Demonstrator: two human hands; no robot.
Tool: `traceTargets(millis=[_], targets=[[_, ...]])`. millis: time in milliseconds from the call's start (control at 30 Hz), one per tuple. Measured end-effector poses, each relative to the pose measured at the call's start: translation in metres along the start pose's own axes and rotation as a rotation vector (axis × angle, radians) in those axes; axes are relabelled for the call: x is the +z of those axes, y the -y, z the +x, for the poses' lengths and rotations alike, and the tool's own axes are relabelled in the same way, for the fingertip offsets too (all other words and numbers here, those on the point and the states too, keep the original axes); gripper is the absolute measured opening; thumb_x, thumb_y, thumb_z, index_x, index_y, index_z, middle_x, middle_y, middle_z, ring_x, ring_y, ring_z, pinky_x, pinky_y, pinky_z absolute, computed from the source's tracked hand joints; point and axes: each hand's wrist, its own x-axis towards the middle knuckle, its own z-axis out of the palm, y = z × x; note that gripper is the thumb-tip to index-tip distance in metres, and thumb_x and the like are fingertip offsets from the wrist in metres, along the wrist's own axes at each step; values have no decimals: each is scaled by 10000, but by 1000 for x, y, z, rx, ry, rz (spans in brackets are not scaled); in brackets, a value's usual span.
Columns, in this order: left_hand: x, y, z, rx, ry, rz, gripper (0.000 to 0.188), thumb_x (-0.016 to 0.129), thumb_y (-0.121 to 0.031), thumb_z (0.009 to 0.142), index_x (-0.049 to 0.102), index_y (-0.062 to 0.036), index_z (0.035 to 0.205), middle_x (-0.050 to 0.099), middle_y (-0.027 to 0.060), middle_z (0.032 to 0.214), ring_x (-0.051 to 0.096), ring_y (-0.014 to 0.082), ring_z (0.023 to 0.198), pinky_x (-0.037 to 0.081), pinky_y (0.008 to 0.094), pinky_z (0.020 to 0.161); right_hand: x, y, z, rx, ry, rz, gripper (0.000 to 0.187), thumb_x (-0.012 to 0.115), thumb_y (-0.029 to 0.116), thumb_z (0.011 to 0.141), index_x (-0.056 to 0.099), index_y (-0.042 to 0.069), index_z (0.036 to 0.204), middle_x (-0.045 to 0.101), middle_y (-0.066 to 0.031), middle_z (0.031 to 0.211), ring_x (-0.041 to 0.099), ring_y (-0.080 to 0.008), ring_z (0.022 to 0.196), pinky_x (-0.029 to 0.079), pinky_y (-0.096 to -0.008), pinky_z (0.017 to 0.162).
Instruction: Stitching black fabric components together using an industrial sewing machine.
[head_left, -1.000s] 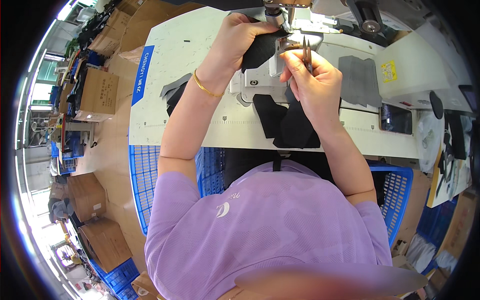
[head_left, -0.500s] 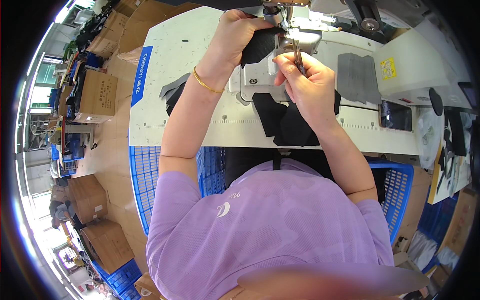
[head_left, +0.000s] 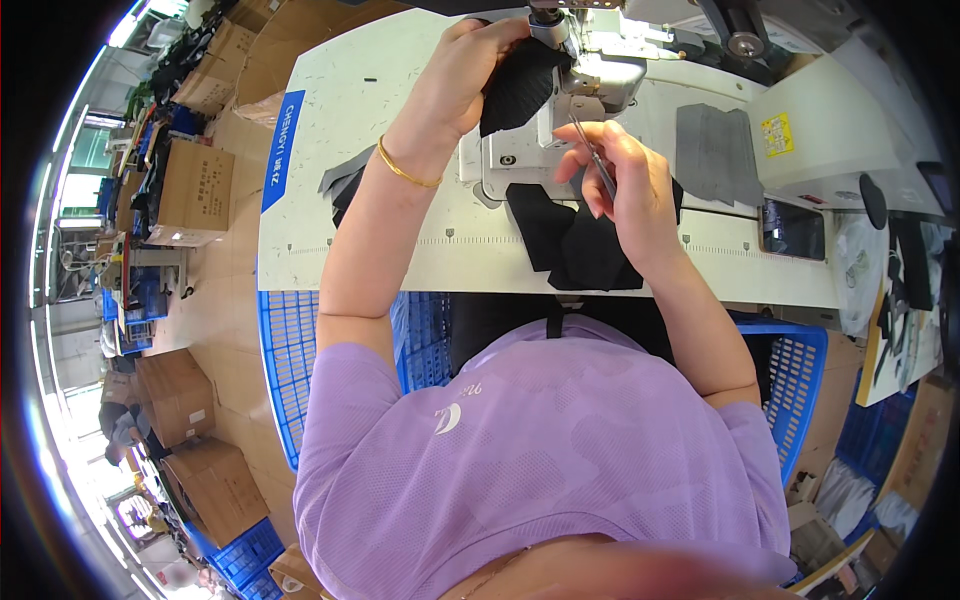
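My left hand (head_left: 462, 72) grips a piece of black fabric (head_left: 520, 85) and holds it at the needle area of a sewing machine (head_left: 600, 70) on the white table (head_left: 340, 200). A gold bangle (head_left: 405, 170) circles that wrist. My right hand (head_left: 625, 185) is closed on thin metal tweezers (head_left: 592, 150), whose tips point up toward the machine's lit bed. More black fabric (head_left: 580, 250) lies under the right hand and hangs over the table's near edge.
A grey fabric piece (head_left: 715, 140) lies to the right of the machine. Blue plastic baskets (head_left: 290, 350) (head_left: 795, 370) stand on both sides below the table. Cardboard boxes (head_left: 190, 190) line the floor at left. A phone (head_left: 795, 228) rests on the table at right.
My right hand has drawn back from the needle area toward me, tweezers still in it. The left hand stays on the black fabric at the machine.
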Motion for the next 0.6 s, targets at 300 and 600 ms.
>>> traceTargets(millis=[300,600], targets=[[11,-10,-53,201,-303,201,229,705,-98,845,691,103,954,697,91,847,622,112,710,489,253,633,-15,4,-14,-91,58,-327,304,457,213,973,630,-36,961,635,-119,777,528,-183,574,439,-314,576],[-10,35,-125,376,-438,690,246,728,-150,864,677,84,810,648,31,684,496,62,630,413,238,563,10,-7,-18,-450,-5,-935,206,693,208,870,632,24,941,553,-73,781,626,-252,638,498,-338,552]])
